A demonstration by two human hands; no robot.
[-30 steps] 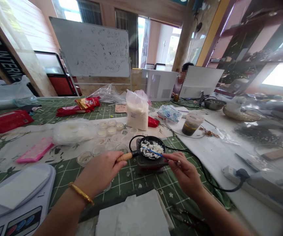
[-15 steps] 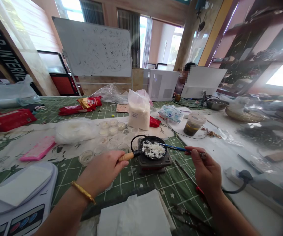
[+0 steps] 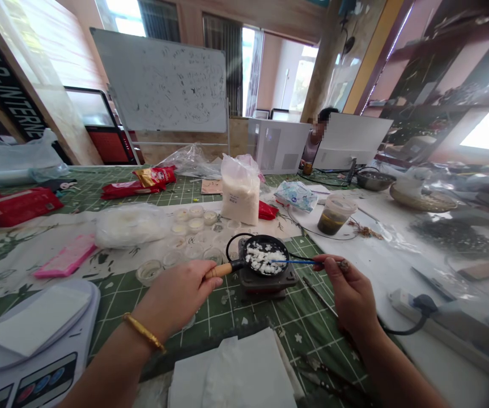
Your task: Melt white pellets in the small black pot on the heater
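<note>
My left hand (image 3: 180, 292) is closed round the wooden handle of a small black frying pan (image 3: 285, 241), which rests on a small dark hot plate (image 3: 265, 286). White crumbly lumps (image 3: 263, 258) are spread over the pan's bottom. Between the thumb and fingers of my right hand (image 3: 350, 283) is a thin blue stick (image 3: 301, 262). Its far end reaches over the pan's right rim into the white lumps; the exact tip is hard to make out.
Small clear cups (image 3: 148, 272) stand left of the pan, and a bag of white grains (image 3: 239, 195) behind it. Papers (image 3: 231, 371) lie in front, a scale (image 3: 35, 326) at left. A cup of dark liquid (image 3: 334, 215) and a power strip (image 3: 401, 301) are at right. A person (image 3: 311, 147) sits behind monitors.
My right hand has shifted slightly left, and the blue stick's end has moved further into the pan among the lumps. The left hand and pan have stayed in place.
</note>
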